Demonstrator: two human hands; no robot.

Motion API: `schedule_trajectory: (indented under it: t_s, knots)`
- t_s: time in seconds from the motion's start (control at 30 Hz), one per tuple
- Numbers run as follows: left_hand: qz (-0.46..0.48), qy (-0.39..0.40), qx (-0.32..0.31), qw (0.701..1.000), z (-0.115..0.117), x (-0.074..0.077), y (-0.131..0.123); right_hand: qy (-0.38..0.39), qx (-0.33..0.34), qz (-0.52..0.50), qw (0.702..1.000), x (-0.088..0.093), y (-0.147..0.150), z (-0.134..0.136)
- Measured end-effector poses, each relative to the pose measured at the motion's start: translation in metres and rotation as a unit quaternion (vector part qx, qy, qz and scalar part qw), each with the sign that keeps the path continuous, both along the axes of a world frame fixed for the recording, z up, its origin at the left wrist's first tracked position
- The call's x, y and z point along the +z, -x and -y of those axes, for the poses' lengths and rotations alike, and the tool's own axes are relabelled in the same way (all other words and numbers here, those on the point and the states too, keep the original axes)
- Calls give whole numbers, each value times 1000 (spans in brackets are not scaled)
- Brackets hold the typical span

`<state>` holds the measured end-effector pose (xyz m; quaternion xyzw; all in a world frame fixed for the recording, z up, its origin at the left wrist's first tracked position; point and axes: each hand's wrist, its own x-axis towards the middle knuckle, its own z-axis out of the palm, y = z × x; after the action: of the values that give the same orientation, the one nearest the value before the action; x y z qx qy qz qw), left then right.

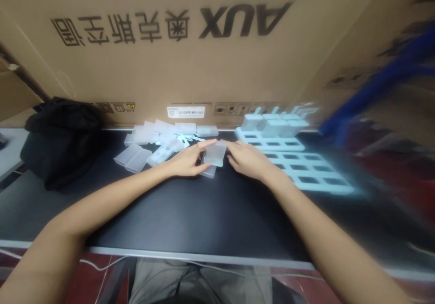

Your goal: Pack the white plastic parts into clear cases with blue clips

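Both my hands meet at the middle of the black table (190,213) around a small translucent plastic case (215,153). My left hand (189,160) grips the case from the left, thumb and fingers curled round it. My right hand (247,159) holds its right side with bent fingers. A second translucent piece (208,171) lies flat just under the held case. A heap of similar translucent cases (159,142) sits behind my left hand.
A white moulded tray (306,170) with rows of pockets lies to the right, with several white blocks (275,123) at its far end. A black bag (61,141) sits at the left. A large cardboard box (190,45) walls off the back. Something blue (384,82) blurs at the right.
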<state>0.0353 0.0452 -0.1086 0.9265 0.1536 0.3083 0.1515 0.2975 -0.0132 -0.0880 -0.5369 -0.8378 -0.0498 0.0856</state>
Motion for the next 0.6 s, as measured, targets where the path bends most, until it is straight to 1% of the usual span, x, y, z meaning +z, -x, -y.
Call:
schedule_trajectory:
  t_s: [0.13,0.23,0.33,0.43,0.5,0.6]
  knots:
    - [-1,29,-8,1000,0,0,-1,-18,-10,4,1000,4,1,2]
    - [26,50,-25,998,-2,-3,-2,-33,-4,-9,999,0,3,0]
    - [39,49,-33,998,-2,-4,-2,-37,7,-32,999,-5,7,-4]
    - [41,40,-24,998,-3,-4,-2,-39,10,-54,998,-7,9,-5]
    - [55,42,-14,998,-3,-6,-2,-40,-7,-61,997,-5,7,-4]
    - [129,27,6,991,-4,-11,-3,-44,-34,-73,996,2,-1,-2]
